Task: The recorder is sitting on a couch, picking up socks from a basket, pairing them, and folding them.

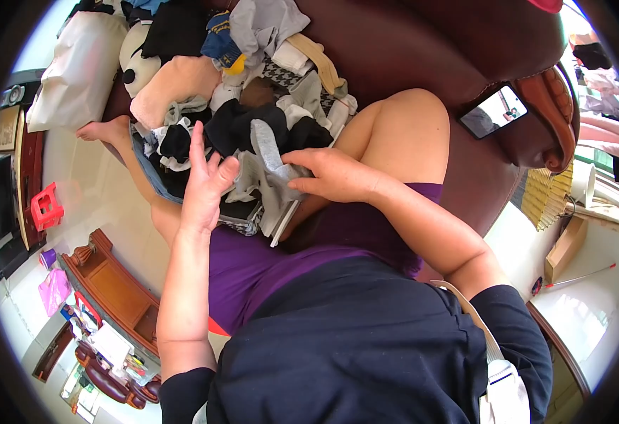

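Observation:
A grey sock (268, 148) stands up from a pile of socks, pinched by my right hand (336, 174) between thumb and fingers at its lower part. My left hand (207, 183) is raised at the pile's near left side, palm turned up, fingers apart and nothing in it. Black socks (246, 123), white ones and grey ones lie loosely heaped in front of me, partly in a fabric-sided container whose form is mostly hidden. Farther up the heap are a blue and yellow sock (222, 42), a beige sock (317, 61) and a peach fluffy cloth (177, 87).
My bare legs flank the pile on a dark red leather sofa (383, 47). A phone (494, 112) lies by the carved armrest at the right. A white bag (79, 69) and a plush toy (140, 58) are at the upper left. A red plastic stool (47, 205) stands on the floor.

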`<state>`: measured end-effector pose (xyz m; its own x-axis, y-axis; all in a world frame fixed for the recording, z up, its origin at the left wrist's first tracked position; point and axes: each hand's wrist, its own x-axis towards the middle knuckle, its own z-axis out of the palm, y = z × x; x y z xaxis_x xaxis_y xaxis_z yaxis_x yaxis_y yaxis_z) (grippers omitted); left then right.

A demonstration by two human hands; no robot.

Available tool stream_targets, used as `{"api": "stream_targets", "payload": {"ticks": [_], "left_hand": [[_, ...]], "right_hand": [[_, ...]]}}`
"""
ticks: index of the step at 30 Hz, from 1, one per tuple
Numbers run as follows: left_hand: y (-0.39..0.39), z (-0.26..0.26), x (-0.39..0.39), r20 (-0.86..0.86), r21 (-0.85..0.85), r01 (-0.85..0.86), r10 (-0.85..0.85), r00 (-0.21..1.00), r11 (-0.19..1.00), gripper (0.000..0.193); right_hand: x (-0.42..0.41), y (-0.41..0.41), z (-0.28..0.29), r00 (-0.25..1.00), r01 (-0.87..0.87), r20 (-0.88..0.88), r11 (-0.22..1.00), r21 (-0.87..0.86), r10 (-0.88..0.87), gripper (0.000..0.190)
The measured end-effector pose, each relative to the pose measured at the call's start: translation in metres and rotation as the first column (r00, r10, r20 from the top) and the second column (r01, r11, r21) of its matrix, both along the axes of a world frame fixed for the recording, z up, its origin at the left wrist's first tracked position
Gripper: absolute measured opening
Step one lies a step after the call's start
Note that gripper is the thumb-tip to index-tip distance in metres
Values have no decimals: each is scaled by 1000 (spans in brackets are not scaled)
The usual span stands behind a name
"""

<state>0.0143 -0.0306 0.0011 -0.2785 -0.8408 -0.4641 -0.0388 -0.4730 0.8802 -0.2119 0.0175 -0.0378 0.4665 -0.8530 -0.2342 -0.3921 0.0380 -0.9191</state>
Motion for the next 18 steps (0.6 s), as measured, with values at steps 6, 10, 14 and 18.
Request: {"api": "stream_targets", "payload": {"ticks": [6,10,14,18], "left_hand": [[16,-41,12,439,-105,205,-140,888,973,104],[19,-54,21,444,-72,206,-154,883,976,84],[18,-50,29,255,-24,122,-112,960,992,68],[14,-21,35,37,24,6,-7,999,1000,52]], "right_hand": [[-10,-13,-17,890,438,-28,870,-227,-455,37],[-11,-30,-31,823,565,-40,824,-41,-566,44],[-15,-50,-25,787,608,-16,770,191,-617,52],[-20,-60,-18,777,610,-82,714,344,-625,49]]}}
